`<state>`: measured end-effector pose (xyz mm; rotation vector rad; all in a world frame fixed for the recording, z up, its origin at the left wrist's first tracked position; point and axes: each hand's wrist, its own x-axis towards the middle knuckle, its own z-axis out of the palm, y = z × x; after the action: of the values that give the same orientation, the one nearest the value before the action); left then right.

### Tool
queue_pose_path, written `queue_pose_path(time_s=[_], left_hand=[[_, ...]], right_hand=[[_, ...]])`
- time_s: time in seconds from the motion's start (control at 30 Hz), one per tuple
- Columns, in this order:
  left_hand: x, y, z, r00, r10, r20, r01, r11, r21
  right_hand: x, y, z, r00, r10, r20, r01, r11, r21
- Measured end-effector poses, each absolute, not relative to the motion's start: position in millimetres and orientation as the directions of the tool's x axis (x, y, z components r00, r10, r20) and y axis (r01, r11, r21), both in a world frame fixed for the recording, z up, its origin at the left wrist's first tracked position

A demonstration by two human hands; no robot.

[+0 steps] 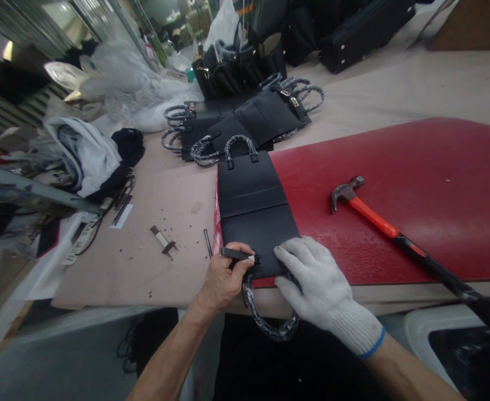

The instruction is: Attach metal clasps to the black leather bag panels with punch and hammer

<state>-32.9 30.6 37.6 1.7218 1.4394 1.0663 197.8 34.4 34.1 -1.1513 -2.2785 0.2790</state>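
A black leather bag panel (253, 223) lies lengthwise over the left end of the red mat (395, 150), with a plastic-wrapped handle (238, 145) at its far end. A second wrapped handle (270, 328) hangs over the table edge at its near end. In my bare left hand (228, 273), a dark metal punch (234, 254) with a white band is pinched almost flat, its tip close to the panel's near part. My right hand (315, 273), in a white knit glove, rests on the panel's near right corner with fingers extended, partly covering the near handle.
A claw hammer (374, 217) with an orange and black grip lies on the mat. Left of the panel are a pronged metal tool (164, 241) and a thin metal rod (208, 243). More black bag panels (261, 114) are piled behind, with black bags (236, 67) beyond.
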Motion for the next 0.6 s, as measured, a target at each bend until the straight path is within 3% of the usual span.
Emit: queue_pose_path(time_s=[0.6], left_hand=[[-21.3, 23.9, 27.6, 0.066, 0.934, 0.350, 0.585, -0.321, 0.745]], right_hand=[[197.3, 33.6, 35.5, -0.471, 0.805, 0.360, 0.671, 0.592, -0.446]])
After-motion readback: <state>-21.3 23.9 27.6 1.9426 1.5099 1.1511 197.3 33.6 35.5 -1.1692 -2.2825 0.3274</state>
